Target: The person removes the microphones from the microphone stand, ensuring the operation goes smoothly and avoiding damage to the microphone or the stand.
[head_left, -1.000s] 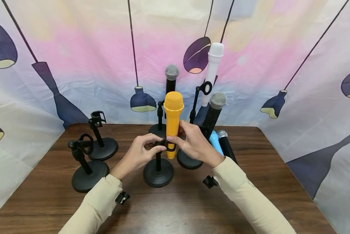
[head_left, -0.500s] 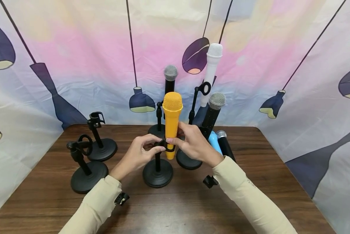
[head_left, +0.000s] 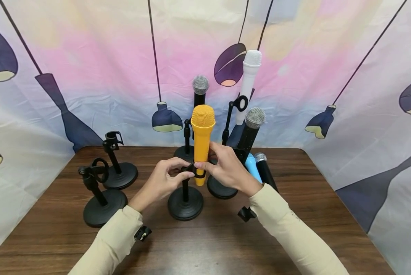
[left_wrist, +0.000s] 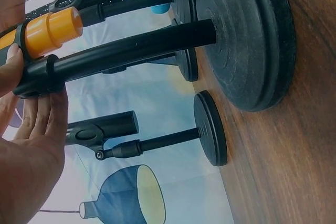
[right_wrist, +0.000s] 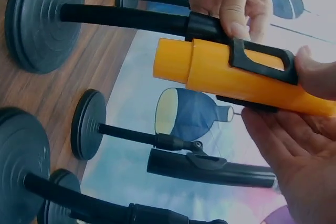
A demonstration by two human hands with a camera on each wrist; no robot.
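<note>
A patterned cloth [head_left: 123, 57] hangs behind the surface [head_left: 205, 244]. Toward the surface's left edge are two bare stands [head_left: 103, 208]; toward its far edge, right of the middle, are a white mic [head_left: 249, 82] and a black mic [head_left: 248, 135], with a blue mic [head_left: 252, 167] just beside the latter. The front stand [head_left: 186, 204] is near the middle of the surface, its round base flat on it.

The yellow mic [head_left: 202, 131] is above the middle of the surface, nearly upright, head up, its narrow foot poking out below the clip and clear of the surface. The right hand [head_left: 231, 168] grips its lower body, thumb on the near side; the left hand [head_left: 162, 181] pinches the top of the front stand, where the clip joins it.

The clip [right_wrist: 237, 54] goes round the mic's lower body. To seat it well, the left hand should probably take the load at the joint so the base does not tip, while the right pushes straight along the clip's axis, without twisting. The fit looks snug; letting go gradually would show whether the joint droops.
</note>
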